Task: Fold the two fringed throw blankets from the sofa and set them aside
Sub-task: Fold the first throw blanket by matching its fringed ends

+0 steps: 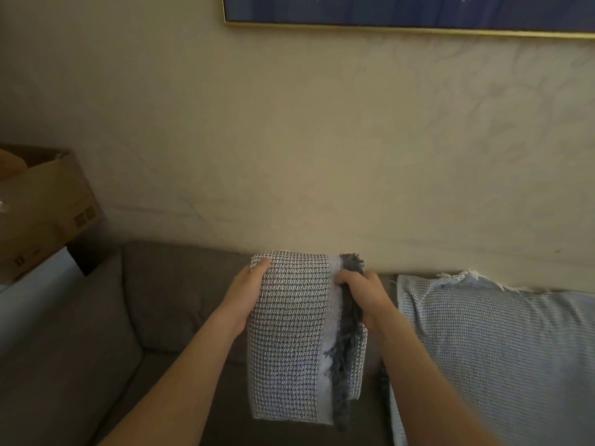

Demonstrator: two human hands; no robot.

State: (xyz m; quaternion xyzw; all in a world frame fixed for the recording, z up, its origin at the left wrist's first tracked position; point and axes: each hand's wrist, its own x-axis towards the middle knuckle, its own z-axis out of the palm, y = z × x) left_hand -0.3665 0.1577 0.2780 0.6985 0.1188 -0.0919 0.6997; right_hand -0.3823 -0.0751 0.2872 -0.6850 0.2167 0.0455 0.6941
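A grey-and-white woven throw blanket [289, 336] with dark grey fringe hangs folded into a narrow panel in front of me, above the sofa seat. My left hand [246, 296] grips its upper left edge, fingers curled over the top. My right hand [362, 294] grips the upper right edge, where the dark fringe bunches. A second throw, light blue and white [492, 349] with pale fringe at its top, lies draped over the sofa back and seat on the right.
The grey sofa [167, 304] runs along a cream wall. A cardboard box [42, 204] sits on a white surface at the left, beyond the sofa arm. A framed blue picture [402, 11] hangs high on the wall.
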